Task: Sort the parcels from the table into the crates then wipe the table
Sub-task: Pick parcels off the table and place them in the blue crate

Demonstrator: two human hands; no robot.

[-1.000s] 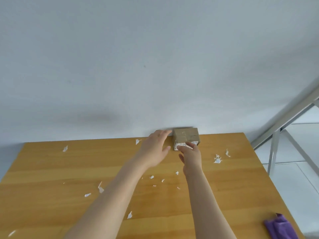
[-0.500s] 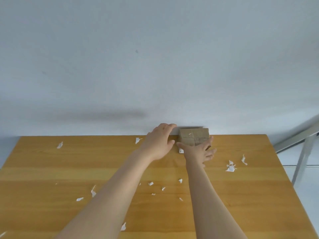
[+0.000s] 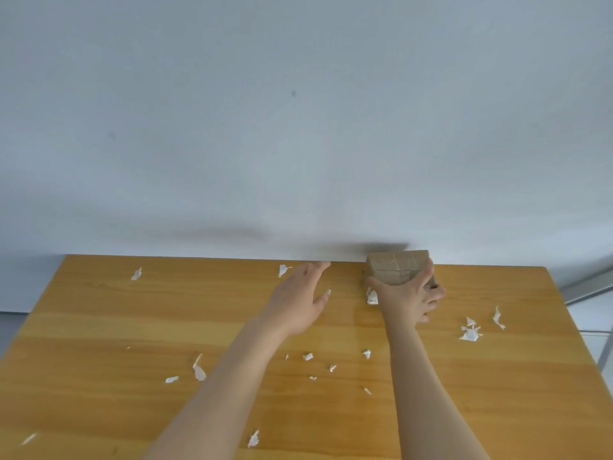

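A small brown cardboard parcel (image 3: 394, 267) with tape across its top stands at the far edge of the wooden table (image 3: 132, 327), against the white wall. My right hand (image 3: 409, 295) grips it from the near side, index finger up its right face and thumb at its left. A white label shows below the thumb. My left hand (image 3: 300, 302) hovers to the parcel's left with straight fingers, a clear gap away, holding nothing. No crate is in view.
Several white paper scraps (image 3: 469, 332) lie scattered over the table. A grey metal frame (image 3: 587, 287) stands beyond the table's right edge, above pale floor tiles.
My left hand has come off the parcel and moved to the left. My right hand has closed further around the parcel. The view has shifted left.
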